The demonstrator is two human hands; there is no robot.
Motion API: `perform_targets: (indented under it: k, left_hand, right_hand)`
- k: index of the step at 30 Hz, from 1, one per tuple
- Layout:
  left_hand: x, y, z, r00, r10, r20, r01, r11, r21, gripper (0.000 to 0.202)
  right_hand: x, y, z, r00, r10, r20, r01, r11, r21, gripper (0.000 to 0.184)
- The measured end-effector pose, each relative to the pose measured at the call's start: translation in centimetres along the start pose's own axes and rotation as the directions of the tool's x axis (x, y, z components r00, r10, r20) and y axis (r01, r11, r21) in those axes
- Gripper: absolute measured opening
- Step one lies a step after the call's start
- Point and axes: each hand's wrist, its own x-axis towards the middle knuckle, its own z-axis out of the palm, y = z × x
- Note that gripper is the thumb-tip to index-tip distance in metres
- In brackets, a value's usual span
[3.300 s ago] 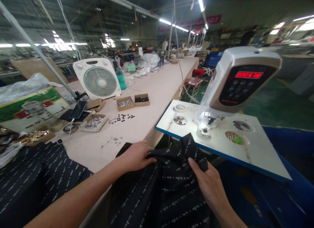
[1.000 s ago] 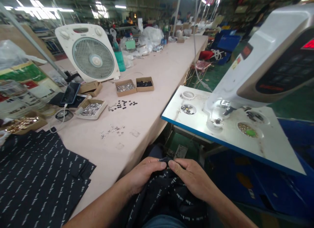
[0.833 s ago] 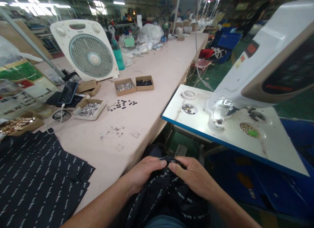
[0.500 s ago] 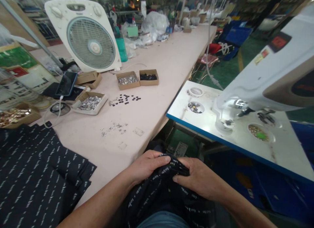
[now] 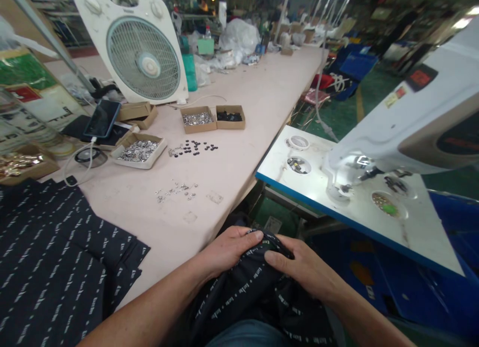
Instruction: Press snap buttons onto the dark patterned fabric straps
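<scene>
Bunched black fabric [image 5: 247, 282] printed with white lettering lies over my lap, its upper edge gathered between both hands. My left hand [image 5: 234, 245] pinches that edge from the left, thumb on top. From the right, my right hand [image 5: 294, 260] grips the same cloth, thumb pressed on it and the other fingers hidden behind. More black printed fabric [image 5: 56, 257] lies in layers on the table [image 5: 179, 217] at the left.
Small metal parts [image 5: 175, 190] and black snap pieces [image 5: 196, 147] lie loose on the table. Behind them stand a box of metal pieces [image 5: 138, 150], two small cardboard boxes and a box fan [image 5: 145, 63]. A white machine [image 5: 381, 122] stands at the right on a blue-edged worktop [image 5: 318, 187].
My right hand has shifted slightly on the cloth, and the gathered edge is turned so more of its printed face shows. The camera view has moved a little.
</scene>
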Motion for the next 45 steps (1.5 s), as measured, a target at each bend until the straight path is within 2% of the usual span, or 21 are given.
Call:
perform_targets:
  k: [2, 4, 8, 11, 15, 22, 33, 35, 38, 40, 43, 45]
  left_hand:
    - [0.0, 0.0, 0.0, 1.000, 0.011, 0.006, -0.011, 1.000, -0.005, 0.050]
    - [0.0, 0.1, -0.2, 1.000, -0.002, 0.016, 0.002, 1.000, -0.004, 0.050]
    - [-0.4, 0.5, -0.7, 0.991, -0.032, 0.129, 0.032, 0.999, 0.000, 0.048]
    - [-0.7, 0.8, -0.8, 0.980, -0.044, 0.195, 0.051, 0.998, -0.030, 0.048]
    - [-0.7, 0.7, -0.7, 0.988, -0.058, 0.142, 0.071, 0.993, -0.089, 0.041]
    - [-0.5, 0.5, -0.8, 0.991, -0.057, 0.119, 0.059, 0.998, -0.013, 0.040]
    - [0.0, -0.1, -1.4, 0.987, -0.086, 0.139, 0.096, 0.993, -0.071, 0.041]
    - [-0.1, 0.0, -1.3, 0.990, -0.092, 0.108, 0.102, 0.991, -0.089, 0.044]
    - [-0.2, 0.3, -0.9, 0.999, -0.027, 0.046, 0.031, 0.995, -0.091, 0.045]
    - [-0.2, 0.5, -0.6, 0.999, 0.049, 0.009, -0.049, 0.998, -0.039, 0.040]
    - [0.3, 0.3, -0.5, 0.991, 0.126, -0.048, -0.119, 0.986, 0.119, 0.025]
    - [0.9, 0.0, -0.5, 0.986, 0.152, -0.070, -0.131, 0.961, 0.244, 0.019]
  right_hand:
    - [0.4, -0.2, 0.2, 0.996, 0.003, -0.086, -0.009, 0.997, -0.072, 0.038]
    - [0.7, -0.5, 0.2, 0.992, 0.022, -0.123, -0.027, 0.999, -0.044, 0.038]
    - [0.7, -0.7, 0.3, 0.987, 0.042, -0.155, -0.035, 0.998, 0.053, 0.039]
    - [0.3, -0.5, 0.4, 0.990, 0.063, -0.129, -0.049, 0.992, 0.113, 0.039]
    - [-0.2, -0.1, 0.7, 0.990, 0.083, -0.113, -0.066, 0.986, 0.150, 0.039]
    - [-0.3, -0.1, 0.7, 0.984, 0.082, -0.158, -0.073, 0.995, 0.060, 0.032]
    - [1.3, 0.1, 0.1, 0.991, 0.067, -0.120, -0.058, 0.996, 0.075, 0.032]
    - [1.6, 0.1, 0.0, 0.993, 0.054, -0.109, -0.049, 0.998, 0.047, 0.032]
    - [2.0, 0.0, -0.4, 0.994, 0.025, -0.106, -0.030, 0.999, -0.043, 0.033]
    - [2.2, -0.2, -1.2, 0.998, 0.001, -0.058, -0.008, 0.993, -0.121, 0.033]
    - [2.9, -1.3, -3.4, 0.995, -0.061, 0.081, 0.079, 0.970, -0.229, 0.031]
    - [4.1, -2.9, -4.7, 0.982, -0.131, 0.135, 0.161, 0.955, -0.249, 0.042]
